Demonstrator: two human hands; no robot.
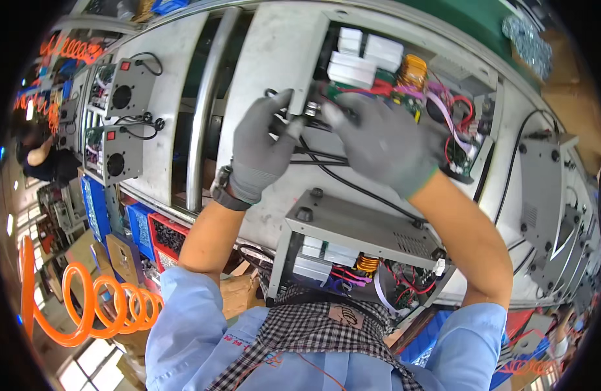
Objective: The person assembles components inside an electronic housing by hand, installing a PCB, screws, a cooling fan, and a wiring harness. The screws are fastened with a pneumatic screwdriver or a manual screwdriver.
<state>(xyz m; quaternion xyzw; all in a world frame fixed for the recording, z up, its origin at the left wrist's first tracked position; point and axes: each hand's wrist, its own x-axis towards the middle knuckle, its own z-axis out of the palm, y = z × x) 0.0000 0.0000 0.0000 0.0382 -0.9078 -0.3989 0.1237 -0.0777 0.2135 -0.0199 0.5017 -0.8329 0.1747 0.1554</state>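
Note:
An open grey metal equipment case (pixel 317 62) lies before me with its electronics exposed, including white heatsinks (pixel 352 70), a yellow-orange copper coil (pixel 412 70) and coloured wires. My left hand (pixel 261 146), in a grey glove, is closed at the case's near left corner; what its fingers grip is hidden. Just across from it is my right hand (pixel 385 140), gloved too, reaching over the near edge. Its fingers are blurred, and I cannot tell whether they hold anything. Between the hands sits a small metal fitting (pixel 311 109). A black cable (pixel 359 189) runs below both hands.
A second open grey case (pixel 365 225) stands close to my body. More cases (pixel 126 153) sit at the left, and others (pixel 541 195) at the right. A metal rail (pixel 208 111) crosses the bench. An orange coiled hose (pixel 79 306) hangs at lower left; a person (pixel 43 153) is far left.

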